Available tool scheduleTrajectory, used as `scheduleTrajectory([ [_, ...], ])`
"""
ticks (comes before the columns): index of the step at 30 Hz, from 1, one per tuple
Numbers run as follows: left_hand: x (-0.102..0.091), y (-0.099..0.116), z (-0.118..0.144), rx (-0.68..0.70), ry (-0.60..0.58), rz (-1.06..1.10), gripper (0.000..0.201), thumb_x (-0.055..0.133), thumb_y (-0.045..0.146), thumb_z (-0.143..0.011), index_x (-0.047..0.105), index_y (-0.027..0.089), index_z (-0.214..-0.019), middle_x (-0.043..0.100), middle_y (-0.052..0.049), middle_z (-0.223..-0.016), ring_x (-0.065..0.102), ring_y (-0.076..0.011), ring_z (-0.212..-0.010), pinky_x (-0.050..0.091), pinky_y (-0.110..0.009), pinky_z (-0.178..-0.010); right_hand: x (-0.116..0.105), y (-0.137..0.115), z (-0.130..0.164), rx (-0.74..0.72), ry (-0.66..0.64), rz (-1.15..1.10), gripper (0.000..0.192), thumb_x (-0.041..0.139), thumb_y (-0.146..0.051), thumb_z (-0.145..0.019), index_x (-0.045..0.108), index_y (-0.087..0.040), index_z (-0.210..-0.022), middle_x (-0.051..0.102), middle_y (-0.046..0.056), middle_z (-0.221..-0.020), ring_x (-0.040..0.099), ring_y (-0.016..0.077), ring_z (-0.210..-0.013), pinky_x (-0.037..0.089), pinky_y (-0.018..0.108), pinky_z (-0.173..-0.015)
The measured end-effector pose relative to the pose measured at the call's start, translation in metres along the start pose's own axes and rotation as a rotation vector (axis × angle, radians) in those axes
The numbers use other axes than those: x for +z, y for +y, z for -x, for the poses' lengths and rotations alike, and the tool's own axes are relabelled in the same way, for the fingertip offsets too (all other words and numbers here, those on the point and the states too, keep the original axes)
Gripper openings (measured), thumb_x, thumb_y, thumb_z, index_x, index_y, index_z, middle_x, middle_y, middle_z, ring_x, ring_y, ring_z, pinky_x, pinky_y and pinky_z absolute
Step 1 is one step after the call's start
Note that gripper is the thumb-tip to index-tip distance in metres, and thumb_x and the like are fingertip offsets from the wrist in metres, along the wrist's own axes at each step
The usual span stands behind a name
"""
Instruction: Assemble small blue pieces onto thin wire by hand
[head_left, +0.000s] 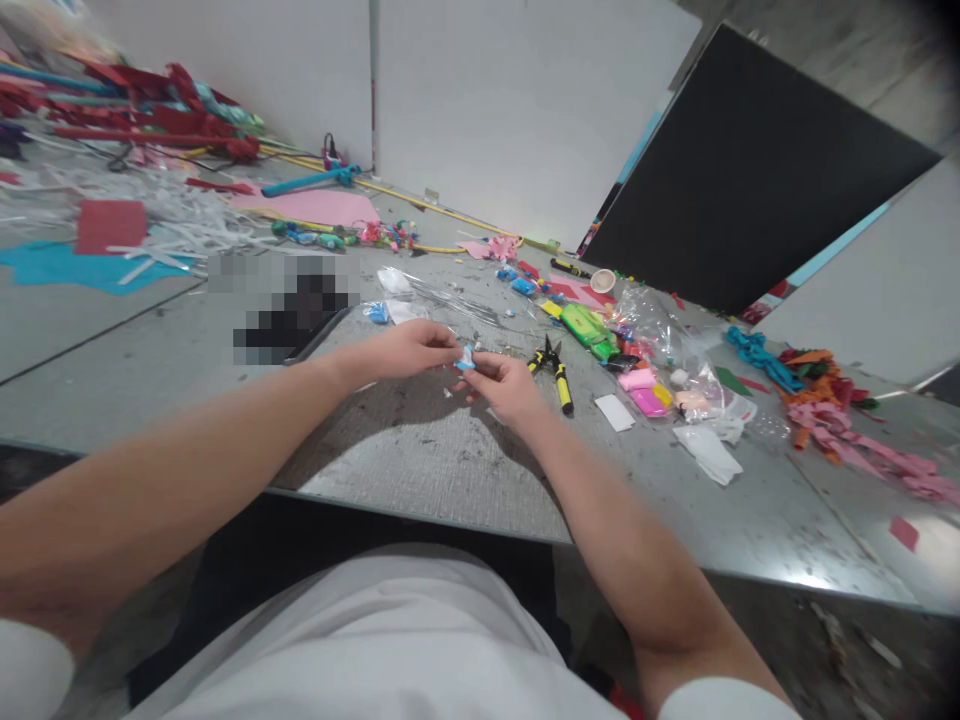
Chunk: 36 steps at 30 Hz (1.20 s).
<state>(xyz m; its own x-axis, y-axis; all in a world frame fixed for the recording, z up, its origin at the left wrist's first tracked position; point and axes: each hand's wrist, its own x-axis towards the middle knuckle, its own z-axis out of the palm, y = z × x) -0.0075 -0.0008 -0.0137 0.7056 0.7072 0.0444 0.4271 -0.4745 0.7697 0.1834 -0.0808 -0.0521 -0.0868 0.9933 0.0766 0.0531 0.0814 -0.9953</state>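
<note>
Just above the table, a small light-blue and white piece [466, 357], soft-looking like modelling clay, is between the fingertips of both hands. My right hand [508, 387] pinches it from below and the right, thumb against fingers. From the other side my left hand [418, 347] closes its thumb and fingertips at the piece's edge. Yellow-and-black pliers [561, 385] lie with handles spread, right of my right hand. Beyond my left hand are a blue packet [376, 313] and a white packet [395, 281], beside a bundle of thin wires [457, 298].
Soft colourful packets, including a green packet [589, 330] and a pink packet [648, 402], lie to the right near clear plastic bags [656, 320]. A white card [615, 413] lies nearer. Shredded white paper strips [202, 215] cover the left back. A pixelated dark object [300, 310] lies left.
</note>
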Motion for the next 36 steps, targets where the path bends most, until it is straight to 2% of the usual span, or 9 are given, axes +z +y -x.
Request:
scheduleTrajectory([
  [7, -0.0014, 0.0069, 0.0041, -0.016, -0.009, 0.005, 0.035, 0.061, 0.049, -0.09, 0.073, 0.016, -0.089, 0.069, -0.003, -0.078, 0.058, -0.0164, -0.07, 0.041, -0.028, -0.065, 0.0006, -0.001, -0.0012, 0.042, 0.053, -0.002, 0.026, 0.085, -0.038, -0.077, 0.078, -0.022, -0.095, 0.079, 0.003, -0.091, 0.075, 0.015, -0.074, 0.057, 0.024, -0.06],
  [13, -0.0003, 0.0018, 0.003, 0.009, -0.074, 0.028, 0.038, 0.067, 0.052, -0.088, 0.076, 0.016, -0.093, 0.072, -0.003, -0.082, 0.059, -0.0162, -0.072, 0.043, -0.027, -0.065, 0.0016, -0.0046, 0.0005, 0.08, 0.103, 0.013, 0.009, 0.078, -0.026, -0.084, 0.075, -0.018, -0.083, 0.076, 0.003, -0.077, 0.072, 0.0128, -0.063, 0.055, 0.022, -0.056],
  [17, 0.0, 0.0001, 0.0035, 0.019, -0.094, 0.02, 0.04, 0.071, 0.054, -0.084, 0.076, 0.016, -0.095, 0.072, -0.003, -0.082, 0.06, -0.0164, -0.073, 0.042, -0.027, -0.064, 0.0033, -0.009, 0.0014, 0.144, 0.128, 0.019, 0.013, 0.077, -0.02, -0.086, 0.07, -0.016, -0.076, 0.072, 0.001, -0.065, 0.069, 0.0118, -0.056, 0.054, 0.021, -0.051],
  [23, -0.0016, 0.0031, 0.0054, -0.015, -0.122, 0.001, 0.037, 0.07, 0.052, -0.084, 0.077, 0.017, -0.094, 0.07, -0.002, -0.077, 0.059, -0.0156, -0.068, 0.039, -0.027, -0.061, 0.0019, -0.0087, 0.0009, 0.15, 0.129, 0.051, 0.025, 0.082, -0.032, -0.086, 0.066, -0.017, -0.074, 0.069, 0.0, -0.061, 0.067, 0.0112, -0.052, 0.052, 0.02, -0.048],
  [27, -0.0017, 0.0065, 0.0058, -0.036, -0.097, 0.035, 0.038, 0.068, 0.053, -0.086, 0.076, 0.016, -0.093, 0.07, -0.005, -0.077, 0.058, -0.0163, -0.066, 0.04, -0.029, -0.061, 0.0, -0.006, 0.0004, 0.109, 0.152, 0.032, 0.029, 0.085, -0.042, -0.082, 0.07, -0.018, -0.078, 0.07, 0.001, -0.064, 0.067, 0.0117, -0.054, 0.052, 0.022, -0.05],
  [30, -0.0021, 0.0067, 0.0048, -0.052, -0.068, 0.058, 0.034, 0.067, 0.049, -0.086, 0.074, 0.016, -0.09, 0.069, -0.005, -0.076, 0.057, -0.016, -0.064, 0.04, -0.029, -0.06, -0.0004, -0.0062, 0.0005, 0.076, 0.159, 0.003, 0.033, 0.08, -0.05, -0.084, 0.07, -0.019, -0.079, 0.072, 0.002, -0.07, 0.068, 0.0125, -0.059, 0.053, 0.023, -0.053],
  [33, -0.0026, 0.0042, 0.0026, -0.034, -0.053, 0.035, 0.03, 0.065, 0.046, -0.087, 0.072, 0.016, -0.089, 0.067, -0.003, -0.073, 0.056, -0.0154, -0.063, 0.039, -0.028, -0.059, -0.0004, -0.0079, 0.0013, 0.076, 0.123, -0.027, 0.033, 0.072, -0.05, -0.089, 0.07, -0.019, -0.077, 0.073, 0.003, -0.073, 0.07, 0.0135, -0.062, 0.055, 0.025, -0.057],
  [36, -0.0027, 0.0019, 0.0014, -0.027, -0.047, 0.02, 0.029, 0.065, 0.045, -0.086, 0.071, 0.016, -0.09, 0.067, -0.003, -0.075, 0.057, -0.0156, -0.066, 0.04, -0.028, -0.06, -0.0001, -0.008, 0.0018, 0.07, 0.067, -0.051, 0.028, 0.075, -0.045, -0.087, 0.07, -0.019, -0.08, 0.074, 0.003, -0.075, 0.071, 0.0144, -0.064, 0.056, 0.026, -0.059],
])
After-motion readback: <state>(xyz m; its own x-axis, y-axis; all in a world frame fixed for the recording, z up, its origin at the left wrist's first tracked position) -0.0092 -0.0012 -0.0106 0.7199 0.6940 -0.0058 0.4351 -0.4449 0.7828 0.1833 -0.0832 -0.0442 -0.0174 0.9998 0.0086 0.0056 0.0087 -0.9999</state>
